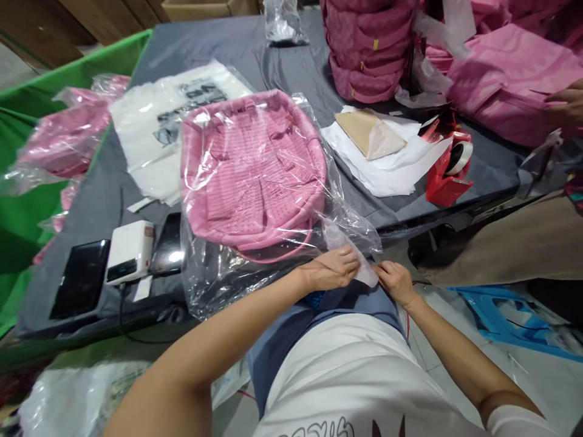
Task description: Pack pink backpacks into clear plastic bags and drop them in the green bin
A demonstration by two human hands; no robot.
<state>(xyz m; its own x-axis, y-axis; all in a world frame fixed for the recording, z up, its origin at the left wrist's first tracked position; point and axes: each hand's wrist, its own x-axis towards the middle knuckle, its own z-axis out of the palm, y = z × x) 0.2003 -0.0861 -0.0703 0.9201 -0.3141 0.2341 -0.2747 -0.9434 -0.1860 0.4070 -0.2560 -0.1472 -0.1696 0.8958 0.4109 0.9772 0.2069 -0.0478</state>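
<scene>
A pink backpack (259,170) lies in a clear plastic bag (209,285) at the table's front edge, its padded back and straps facing up. A pink strap curves out below its lower rim, inside the plastic. Just off the bag's lower right corner, a thin white wrapping sheet (337,237) hangs between my hands. My left hand (334,267) is closed on the sheet's middle. Fingers of my right hand (395,280) pinch its lower right end. Whether the sheet wraps something is hidden.
Printed plastic bags (182,103) lie behind the backpack. Phones (82,276) and a white power bank (130,252) sit at left, near a green bin (22,243). Rightward are white papers (387,173), a red tape dispenser (449,173), stacked pink backpacks (368,48) and another person's hand (569,103).
</scene>
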